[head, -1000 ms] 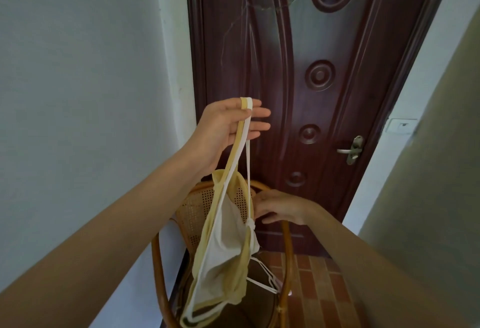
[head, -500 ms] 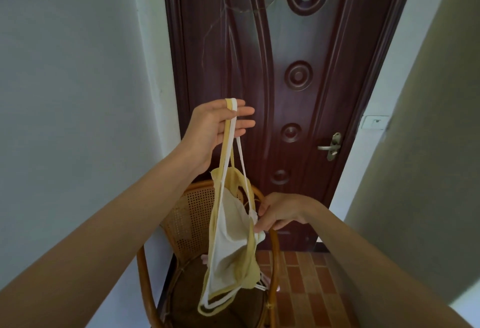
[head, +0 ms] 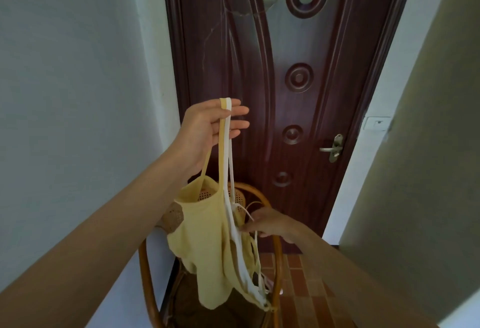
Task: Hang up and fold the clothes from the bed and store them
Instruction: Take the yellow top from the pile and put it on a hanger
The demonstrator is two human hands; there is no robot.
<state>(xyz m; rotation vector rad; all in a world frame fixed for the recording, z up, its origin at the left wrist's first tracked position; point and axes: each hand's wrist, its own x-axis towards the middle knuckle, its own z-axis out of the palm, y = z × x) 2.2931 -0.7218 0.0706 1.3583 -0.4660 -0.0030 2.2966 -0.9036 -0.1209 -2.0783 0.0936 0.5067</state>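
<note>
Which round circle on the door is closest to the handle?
The fourth carved circle from the top on the dark brown door. It sits almost level with the metal handle; the others are clearly higher or lower.

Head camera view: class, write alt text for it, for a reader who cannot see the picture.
A person's left hand holds up a yellow camisole and a white garment by their straps, which loop over its fingers, while the right hand touches the thin white straps lower down. Behind them stand a rattan chair and a closed dark wooden door.

Yellow top dangling by straps
</note>
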